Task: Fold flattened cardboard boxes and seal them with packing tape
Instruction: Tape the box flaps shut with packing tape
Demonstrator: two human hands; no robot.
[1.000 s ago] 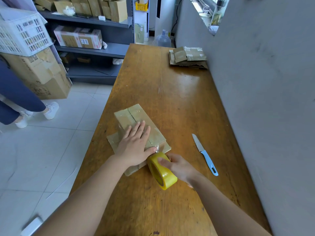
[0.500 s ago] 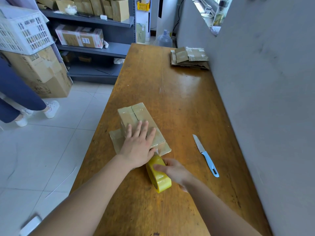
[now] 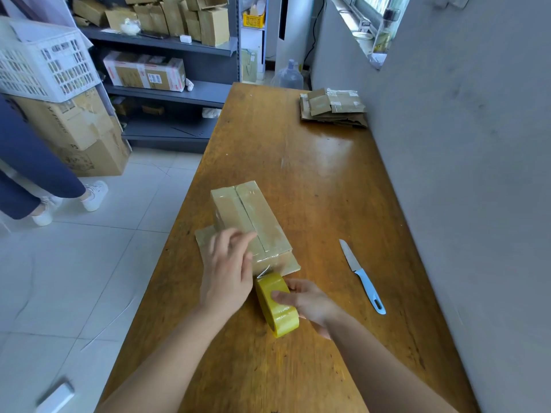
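Note:
A small folded cardboard box [image 3: 253,216] stands on the wooden table [image 3: 322,174], its top seam covered with clear tape and its lower flaps spread flat. My left hand [image 3: 229,269] lies at the box's near left corner, fingers straight and blurred, touching the top. Just in front of the box stands a yellow roll of packing tape [image 3: 277,305] on edge, gripped by my right hand [image 3: 307,302]. A short strip of tape runs from the roll up to the box's near end.
A blue-handled knife [image 3: 362,275] lies right of the box. Several flattened boxes [image 3: 334,107] are stacked at the table's far right, against the grey wall. Left of the table are tiled floor, a person's legs [image 3: 32,174], cartons, a white crate and shelves.
My left hand has slid off the box top toward its near left corner. The tape roll and my right hand have stayed close to the box's near end.

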